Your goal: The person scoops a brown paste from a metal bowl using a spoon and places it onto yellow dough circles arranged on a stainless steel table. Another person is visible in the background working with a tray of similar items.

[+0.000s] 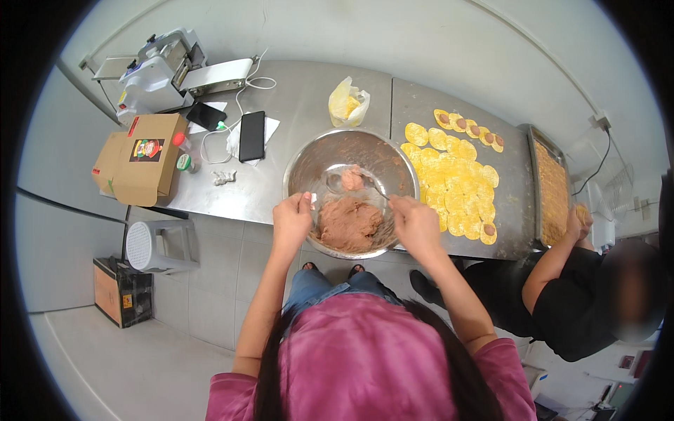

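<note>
Head view: two hands, left [291, 221] gripping one bowl [316, 158], right [414, 221] clamping one spoon [351, 181].

The right hand [415, 226] covers the spoon [351, 184] handle's end, so the grip itself cannot be seen, and the left hand [291, 223] hides the near rim of the bowl [309, 158] where its fingers curl; whatever small white bit it pinches is too small to tell. The person's own head and shoulders block the floor below the counter's [295, 112] near edge. At the counter's right end a co-worker's hand [580, 219] covers the tray's [552, 184] near corner, and what it holds is perhaps a filled round. The bag's [348, 104] contents are unclear. The machine [158, 70] at the far left corner is bent by the lens.
</note>
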A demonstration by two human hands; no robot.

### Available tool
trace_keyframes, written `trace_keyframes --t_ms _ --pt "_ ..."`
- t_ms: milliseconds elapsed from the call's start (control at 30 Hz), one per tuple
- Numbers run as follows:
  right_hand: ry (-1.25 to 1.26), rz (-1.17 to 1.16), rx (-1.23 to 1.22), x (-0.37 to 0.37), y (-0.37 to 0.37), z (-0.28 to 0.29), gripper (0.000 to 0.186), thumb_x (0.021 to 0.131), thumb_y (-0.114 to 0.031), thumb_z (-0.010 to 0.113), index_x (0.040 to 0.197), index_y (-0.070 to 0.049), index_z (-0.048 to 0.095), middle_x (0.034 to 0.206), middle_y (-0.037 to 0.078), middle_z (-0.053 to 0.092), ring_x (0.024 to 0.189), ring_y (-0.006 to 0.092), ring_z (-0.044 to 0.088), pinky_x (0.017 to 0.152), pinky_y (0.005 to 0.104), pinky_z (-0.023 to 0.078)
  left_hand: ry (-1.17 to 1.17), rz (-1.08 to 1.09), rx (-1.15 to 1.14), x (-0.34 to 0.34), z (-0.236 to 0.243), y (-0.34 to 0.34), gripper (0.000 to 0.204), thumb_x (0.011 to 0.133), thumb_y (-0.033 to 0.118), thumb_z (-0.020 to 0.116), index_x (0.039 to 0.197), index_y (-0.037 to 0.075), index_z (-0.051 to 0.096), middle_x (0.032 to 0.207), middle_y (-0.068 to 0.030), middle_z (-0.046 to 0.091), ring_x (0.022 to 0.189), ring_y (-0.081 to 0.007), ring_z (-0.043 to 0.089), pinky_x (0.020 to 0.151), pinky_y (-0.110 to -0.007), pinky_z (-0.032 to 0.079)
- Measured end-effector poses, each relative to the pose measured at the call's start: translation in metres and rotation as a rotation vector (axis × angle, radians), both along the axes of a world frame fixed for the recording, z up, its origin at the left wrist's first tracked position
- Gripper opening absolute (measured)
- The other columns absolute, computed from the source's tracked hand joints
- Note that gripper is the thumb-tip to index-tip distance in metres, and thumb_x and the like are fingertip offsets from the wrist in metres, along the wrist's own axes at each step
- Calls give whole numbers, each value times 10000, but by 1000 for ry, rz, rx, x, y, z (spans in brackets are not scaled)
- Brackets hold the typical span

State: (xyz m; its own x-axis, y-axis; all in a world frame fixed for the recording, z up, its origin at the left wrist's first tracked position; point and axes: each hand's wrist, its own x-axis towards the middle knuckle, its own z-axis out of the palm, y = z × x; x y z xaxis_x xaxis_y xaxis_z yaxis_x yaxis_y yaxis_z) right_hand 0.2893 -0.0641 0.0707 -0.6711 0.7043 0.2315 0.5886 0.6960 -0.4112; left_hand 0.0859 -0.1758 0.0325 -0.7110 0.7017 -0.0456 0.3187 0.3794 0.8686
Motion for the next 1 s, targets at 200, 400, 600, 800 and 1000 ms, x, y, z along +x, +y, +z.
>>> trace_keyframes --t_ms 200,400,600,800,1000 --pt "-201 123 438 4 -17 -34 374 721 -91 515 1086 -9 534 821 67 502 676 203 534 540 311 470 -232 -16 -46 2 -9 8 314 879 227 527 753 -43 626 624 -45 569 608 -94 479 564 -258 387" --pt "-205 66 361 25 -22 -19 408 706 -81 539 1109 -22 528 794 73 510 653 223 554 540 321 468 -242 26 -50 -3 -7 5 313 878 217 528 716 -38 608 606 -21 541 582 -86 445 546 -252 369" --pt "162 -41 -257 21 -1 -19 148 788 -123 597 890 -51 678 597 84 570 500 231 542 488 335 420 -1 -128 -1 1 -5 4 333 889 247 510 732 -38 580 587 -90 541 566 -123 467 555 -287 395" --pt "37 -149 -1250 21 39 -17 190 768 -179 634 885 -39 686 662 95 631 548 200 554 519 313 422 7 -203 63 0 -9 1 334 896 248 502 734 -36 567 589 -87 525 572 -121 459 556 -283 391" --pt "28 -39 -522 29 37 -19 167 753 -135 612 871 -42 683 626 137 603 524 235 569 481 359 433 -155 -156 70 -6 -15 -2 322 891 236 510 726 -33 567 586 -57 506 586 -105 450 562 -276 383"
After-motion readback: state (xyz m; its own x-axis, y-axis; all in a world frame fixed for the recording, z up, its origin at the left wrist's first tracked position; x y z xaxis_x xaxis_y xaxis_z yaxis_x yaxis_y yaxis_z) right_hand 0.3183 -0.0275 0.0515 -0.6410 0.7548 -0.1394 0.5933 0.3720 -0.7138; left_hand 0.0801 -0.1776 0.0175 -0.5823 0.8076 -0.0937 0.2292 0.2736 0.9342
